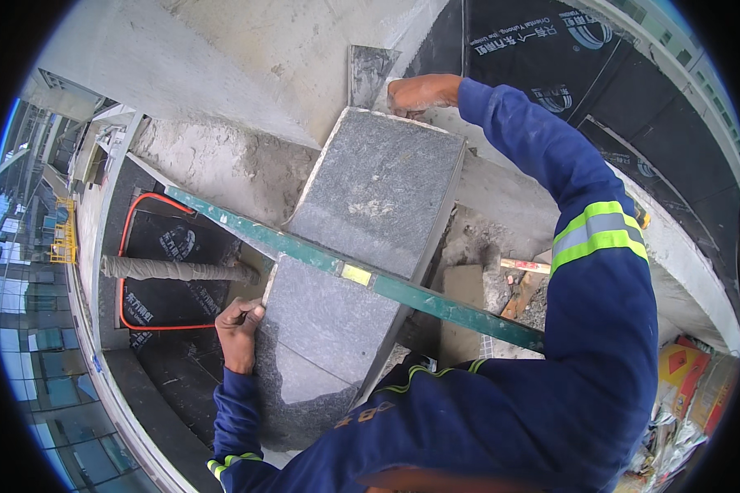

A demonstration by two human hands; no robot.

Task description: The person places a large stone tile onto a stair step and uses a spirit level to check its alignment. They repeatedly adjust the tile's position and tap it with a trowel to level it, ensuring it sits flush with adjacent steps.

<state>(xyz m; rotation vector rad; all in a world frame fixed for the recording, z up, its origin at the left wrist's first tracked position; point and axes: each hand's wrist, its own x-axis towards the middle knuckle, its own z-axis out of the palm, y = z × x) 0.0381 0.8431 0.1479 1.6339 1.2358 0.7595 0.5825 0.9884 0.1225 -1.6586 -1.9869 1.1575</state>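
Two grey stone slabs lie end to end, the far slab (378, 185) raised on a thick block and the near slab (325, 316) closer to me, with a darker damp-looking patch at its lower end. A green spirit level (444, 304) crosses them diagonally, its yellowish vial window near the middle. My left hand (240, 329) is closed at the near slab's left edge, thumb and fingertips against it. At the far slab's back edge my right hand (423, 92) is closed, fingers bent down and partly hidden. A small grey stone offcut (370, 74) stands beside it.
On the left, a cloth-wrapped pole (168, 269) crosses a red looped frame (123, 287) over black sheeting (173, 361). Concrete walls (222, 66) enclose the far side. Wood pieces (520, 296) and rubble lie right of the slabs; a red-and-yellow bag (681, 370) sits at lower right.
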